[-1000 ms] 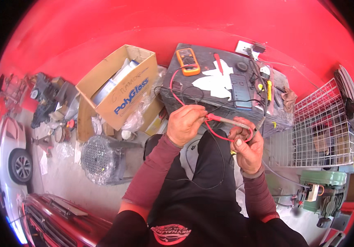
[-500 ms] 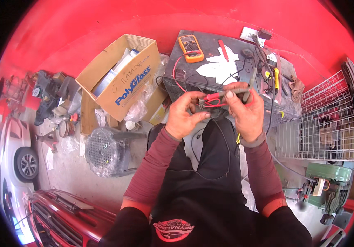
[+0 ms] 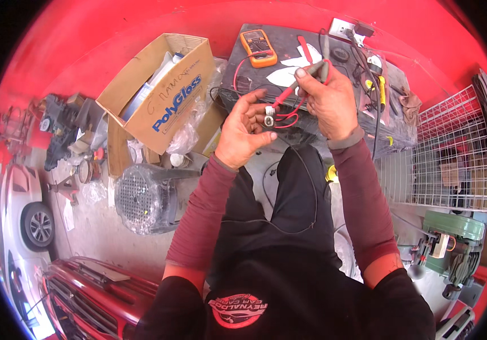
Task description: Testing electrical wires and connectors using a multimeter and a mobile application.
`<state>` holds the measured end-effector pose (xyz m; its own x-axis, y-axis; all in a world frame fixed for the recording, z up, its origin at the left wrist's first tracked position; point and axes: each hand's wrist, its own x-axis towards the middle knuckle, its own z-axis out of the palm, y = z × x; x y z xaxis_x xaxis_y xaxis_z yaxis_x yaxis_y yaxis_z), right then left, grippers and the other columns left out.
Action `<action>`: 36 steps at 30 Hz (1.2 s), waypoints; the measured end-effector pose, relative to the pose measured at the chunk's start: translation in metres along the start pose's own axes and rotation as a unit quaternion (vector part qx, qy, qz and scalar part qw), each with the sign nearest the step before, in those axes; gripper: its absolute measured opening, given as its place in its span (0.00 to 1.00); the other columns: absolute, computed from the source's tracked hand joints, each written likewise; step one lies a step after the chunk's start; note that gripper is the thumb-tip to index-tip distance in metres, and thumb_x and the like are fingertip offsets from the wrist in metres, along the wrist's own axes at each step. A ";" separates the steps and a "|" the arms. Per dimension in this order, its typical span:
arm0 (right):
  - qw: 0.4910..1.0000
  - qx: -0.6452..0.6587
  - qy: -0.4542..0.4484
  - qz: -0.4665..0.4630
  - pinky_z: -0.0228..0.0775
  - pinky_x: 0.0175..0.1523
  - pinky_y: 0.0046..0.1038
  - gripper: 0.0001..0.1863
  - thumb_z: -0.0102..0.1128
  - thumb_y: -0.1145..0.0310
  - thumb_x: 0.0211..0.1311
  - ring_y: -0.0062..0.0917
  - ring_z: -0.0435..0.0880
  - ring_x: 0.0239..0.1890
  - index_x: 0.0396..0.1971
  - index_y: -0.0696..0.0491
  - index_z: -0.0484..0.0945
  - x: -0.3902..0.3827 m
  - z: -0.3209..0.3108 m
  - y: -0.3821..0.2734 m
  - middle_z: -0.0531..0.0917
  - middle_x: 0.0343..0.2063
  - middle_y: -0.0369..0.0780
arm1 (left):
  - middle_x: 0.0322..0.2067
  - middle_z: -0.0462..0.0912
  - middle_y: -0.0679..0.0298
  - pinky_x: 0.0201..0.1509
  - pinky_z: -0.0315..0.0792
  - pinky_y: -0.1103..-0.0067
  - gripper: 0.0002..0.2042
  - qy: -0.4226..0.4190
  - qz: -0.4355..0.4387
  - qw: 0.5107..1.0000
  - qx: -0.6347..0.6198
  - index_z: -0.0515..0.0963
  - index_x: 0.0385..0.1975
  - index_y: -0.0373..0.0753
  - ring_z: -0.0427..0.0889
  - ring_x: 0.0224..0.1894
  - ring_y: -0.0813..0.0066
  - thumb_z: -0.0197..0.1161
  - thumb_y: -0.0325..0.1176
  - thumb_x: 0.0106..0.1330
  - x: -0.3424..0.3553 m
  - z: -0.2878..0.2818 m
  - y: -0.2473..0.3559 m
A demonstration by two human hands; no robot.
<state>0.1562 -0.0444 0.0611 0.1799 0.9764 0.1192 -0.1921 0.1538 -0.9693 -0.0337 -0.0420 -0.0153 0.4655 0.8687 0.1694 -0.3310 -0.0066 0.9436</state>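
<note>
My left hand [image 3: 240, 127] is loosely curled around a small white-and-grey connector [image 3: 269, 117], which sits by the fingertips with the thumb stretched out below it. My right hand [image 3: 331, 105] grips multimeter test probes between thumb and fingers. The red probe [image 3: 286, 95] slants down toward the connector; whether its tip touches is too small to tell. A grey probe [image 3: 318, 69] points up past my thumb. Red wire loops [image 3: 289, 118] hang between the hands, and a thin black cable [image 3: 315, 192] runs down over my lap. The orange multimeter [image 3: 259, 48] lies behind on the black work surface [image 3: 238, 34].
White paper pieces [image 3: 282, 77] and a red strip-shaped tool [image 3: 305, 50] lie beside the multimeter. At left stands an open cardboard box [image 3: 158, 105], with a plastic-wrapped stool [image 3: 144, 198] nearer. A white wire basket [image 3: 453, 147] is at right; a wall socket [image 3: 341, 28] is behind.
My right hand has risen, tilting the probes more steeply. My left hand has opened a little and turned, showing the connector more plainly. The view has shifted slightly.
</note>
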 end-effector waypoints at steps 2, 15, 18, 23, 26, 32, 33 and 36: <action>1.000 -0.006 -0.009 0.008 0.50 0.17 0.16 0.07 0.64 0.68 0.65 0.09 0.63 0.13 0.32 0.55 0.76 0.006 0.003 -0.001 0.75 0.20 0.32 | 0.53 0.77 0.56 0.48 0.74 0.82 0.43 -0.001 -0.011 1.000 -0.013 0.58 0.67 0.37 0.77 0.48 0.77 0.71 0.16 0.49 0.001 -0.003 0.004; 0.997 -0.025 -0.016 0.065 0.55 0.21 0.20 0.08 0.65 0.68 0.63 0.13 0.68 0.18 0.30 0.55 0.76 0.021 -0.005 -0.006 0.76 0.20 0.32 | 0.54 0.77 0.55 0.46 0.74 0.82 0.38 -0.003 -0.048 0.997 -0.064 0.58 0.67 0.33 0.77 0.46 0.77 0.64 0.16 0.53 0.004 -0.003 0.016; 0.997 -0.033 -0.050 0.051 0.55 0.21 0.20 0.08 0.64 0.68 0.64 0.12 0.67 0.18 0.30 0.55 0.76 0.005 -0.008 -0.012 0.76 0.20 0.31 | 0.52 0.78 0.58 0.46 0.73 0.82 0.36 0.015 -0.019 0.999 -0.026 0.59 0.66 0.34 0.77 0.46 0.78 0.66 0.19 0.56 0.000 0.001 0.013; 0.991 -0.066 -0.115 -0.033 0.70 0.39 0.19 0.08 0.62 0.70 0.65 0.14 0.77 0.31 0.37 0.60 0.78 -0.037 -0.013 -0.026 0.81 0.27 0.34 | 0.48 0.79 0.61 0.45 0.73 0.82 0.32 0.035 0.058 0.990 0.122 0.65 0.64 0.35 0.77 0.44 0.80 0.67 0.18 0.58 -0.006 0.011 0.010; 0.993 -0.043 -0.087 -0.070 0.71 0.43 0.20 0.09 0.64 0.72 0.65 0.16 0.80 0.38 0.41 0.60 0.79 -0.051 -0.019 -0.024 0.83 0.35 0.36 | 0.49 0.78 0.61 0.42 0.72 0.84 0.25 0.042 0.115 0.969 0.214 0.74 0.56 0.35 0.77 0.42 0.80 0.68 0.17 0.56 -0.004 0.008 0.008; 0.991 -0.056 -0.074 -0.092 0.72 0.44 0.21 0.10 0.64 0.73 0.65 0.17 0.81 0.39 0.43 0.59 0.79 -0.055 -0.026 -0.022 0.83 0.36 0.36 | 0.48 0.79 0.60 0.42 0.73 0.83 0.17 0.085 0.133 0.953 0.258 0.82 0.44 0.35 0.77 0.41 0.80 0.70 0.19 0.54 0.001 0.012 0.005; 0.991 -0.055 -0.074 -0.092 0.72 0.44 0.21 0.10 0.64 0.73 0.65 0.17 0.81 0.39 0.43 0.59 0.79 -0.055 -0.025 -0.021 0.83 0.36 0.36 | 0.47 0.79 0.60 0.43 0.74 0.82 0.17 0.088 0.135 0.939 0.305 0.82 0.44 0.34 0.77 0.42 0.80 0.70 0.19 0.53 0.001 0.011 0.006; 0.992 -0.024 -0.082 -0.089 0.72 0.45 0.21 0.10 0.64 0.72 0.65 0.17 0.81 0.39 0.43 0.59 0.79 -0.055 -0.022 -0.018 0.83 0.36 0.36 | 0.44 0.82 0.63 0.40 0.74 0.82 0.17 0.093 0.171 0.940 0.280 0.82 0.43 0.36 0.79 0.37 0.79 0.69 0.17 0.53 0.004 0.013 0.001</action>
<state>0.1707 -0.1039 0.0673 0.0463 0.9463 0.3198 -0.1248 0.3231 -0.9381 -0.0211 -0.0447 -0.0097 0.2416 0.8392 0.4872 0.0727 -0.5163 0.8533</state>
